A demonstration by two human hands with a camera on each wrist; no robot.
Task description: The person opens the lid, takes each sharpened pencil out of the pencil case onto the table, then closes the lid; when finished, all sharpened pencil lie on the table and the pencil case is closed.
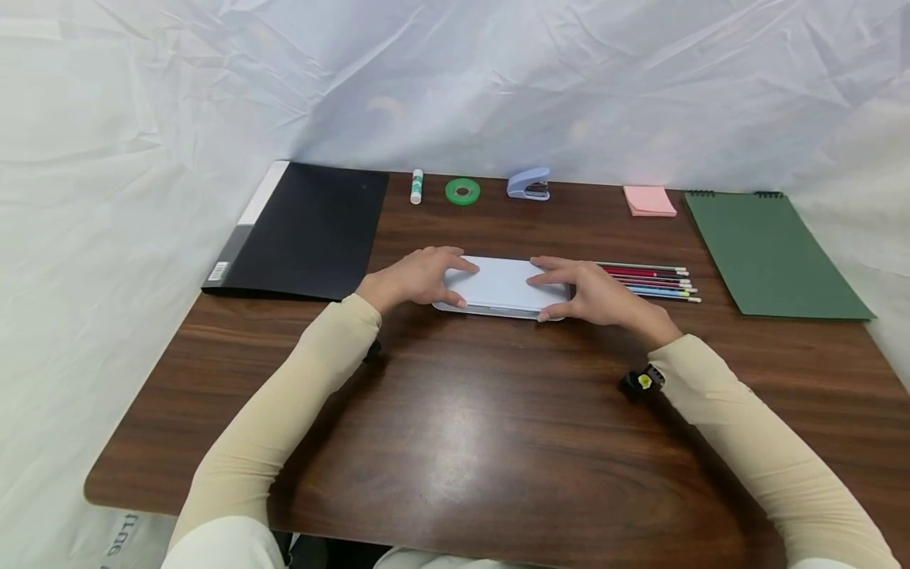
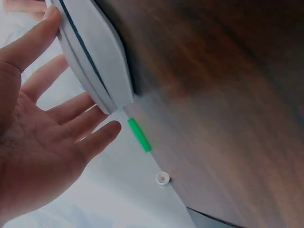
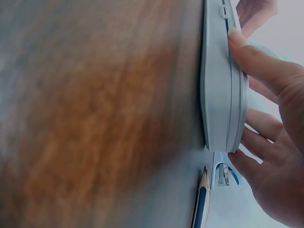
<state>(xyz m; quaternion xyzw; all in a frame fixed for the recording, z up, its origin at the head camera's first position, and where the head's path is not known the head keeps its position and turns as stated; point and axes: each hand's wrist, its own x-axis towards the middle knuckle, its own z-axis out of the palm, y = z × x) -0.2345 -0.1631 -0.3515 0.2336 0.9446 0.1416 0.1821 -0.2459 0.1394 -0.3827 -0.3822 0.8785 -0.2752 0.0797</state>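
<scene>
A white hard pencil case (image 1: 501,286) lies flat at the middle of the table, its lid down and a dark seam running along its side. My left hand (image 1: 424,276) grips its left end, thumb at the front edge and other fingers over the lid and end. Around the right end is my right hand (image 1: 584,291), its thumb on the seam near the small front latch (image 3: 224,12). Beside that hand, several pencils (image 1: 657,283) lie in a row, partly hidden by it.
At the left lies a black folder (image 1: 313,229). Along the back are a glue stick (image 1: 416,187), green tape (image 1: 463,191), a light blue stapler (image 1: 528,184) and pink sticky notes (image 1: 649,201). A green spiral pad (image 1: 778,253) lies at the right.
</scene>
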